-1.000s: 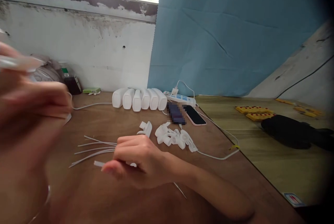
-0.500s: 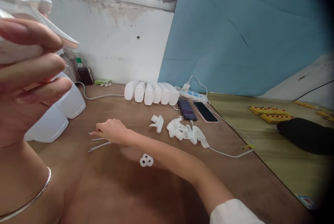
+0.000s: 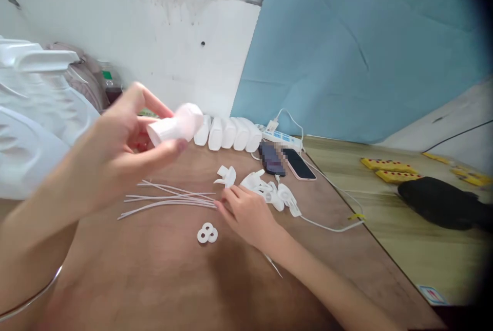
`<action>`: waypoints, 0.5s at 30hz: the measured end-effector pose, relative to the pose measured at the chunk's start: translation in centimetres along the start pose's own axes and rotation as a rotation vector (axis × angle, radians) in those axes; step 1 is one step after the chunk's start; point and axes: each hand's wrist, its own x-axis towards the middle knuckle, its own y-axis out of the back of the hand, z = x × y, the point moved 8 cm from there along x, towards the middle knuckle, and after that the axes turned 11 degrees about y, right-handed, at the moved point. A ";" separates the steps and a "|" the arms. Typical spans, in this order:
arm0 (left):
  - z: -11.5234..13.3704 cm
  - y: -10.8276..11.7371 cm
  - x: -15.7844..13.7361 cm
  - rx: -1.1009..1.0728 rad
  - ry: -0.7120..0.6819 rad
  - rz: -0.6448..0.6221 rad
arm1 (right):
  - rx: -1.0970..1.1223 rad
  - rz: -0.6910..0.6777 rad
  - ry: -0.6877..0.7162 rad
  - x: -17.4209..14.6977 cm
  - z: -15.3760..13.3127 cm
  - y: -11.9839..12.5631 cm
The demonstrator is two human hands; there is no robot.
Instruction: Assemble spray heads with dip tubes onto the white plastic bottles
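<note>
My left hand (image 3: 119, 141) is raised above the table and grips a white spray trigger head (image 3: 175, 124) between thumb and fingers. Lower down, my right hand (image 3: 246, 213) is pinched at the ends of several thin white tubes (image 3: 169, 201) lying on the table. One thin tube (image 3: 273, 265) pokes out from under the right wrist, its other part hidden by the hand. Another loose trigger head (image 3: 227, 174) lies just beyond the right fingers, and a pile of them (image 3: 269, 192) is beside it. White washers (image 3: 207, 233) overlap nearer to me.
White spray bottles (image 3: 38, 115) with trigger heads stand at left. A row of white bottles (image 3: 229, 133) lines the back near a power strip (image 3: 283, 139). Two phones, one a black-screened phone (image 3: 299, 164), lie beside it. Yellow packages (image 3: 391, 166) and a black object (image 3: 442, 202) are at right.
My left hand has come down and right from close to the camera with the trigger head. My right hand has slid right along the tubes, uncovering them.
</note>
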 end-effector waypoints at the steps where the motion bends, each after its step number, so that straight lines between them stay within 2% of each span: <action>1: -0.6 -1.3 -0.1 0.313 -0.081 -0.007 | -0.018 -0.049 -0.080 -1.7 1.2 -0.2; 3: -3.0 -3.5 -0.4 0.796 -0.203 -0.012 | -0.047 -0.146 -0.177 -4.3 2.7 -1.0; 5: -6.3 -4.8 -0.6 1.043 -0.239 -0.036 | -0.018 -0.224 -0.215 -5.6 3.4 -1.9; 7: -8.9 -5.8 -1.2 1.195 -0.313 -0.074 | 0.059 -0.282 -0.237 -6.0 3.7 -2.7; 9: -10.7 -6.3 -1.6 1.242 -0.356 -0.098 | 0.165 -0.319 -0.260 -5.9 3.9 -3.2; 11: -11.9 -6.6 -1.8 1.187 -0.323 -0.138 | 0.282 -0.312 -0.283 -5.8 4.2 -3.3; 13: -13.0 -6.9 -1.9 1.095 -0.243 -0.207 | 0.417 -0.234 -0.290 -5.8 4.4 -2.9; 15: -13.8 -7.6 -2.1 1.038 -0.199 -0.274 | 0.556 -0.081 -0.300 -6.0 4.8 -1.8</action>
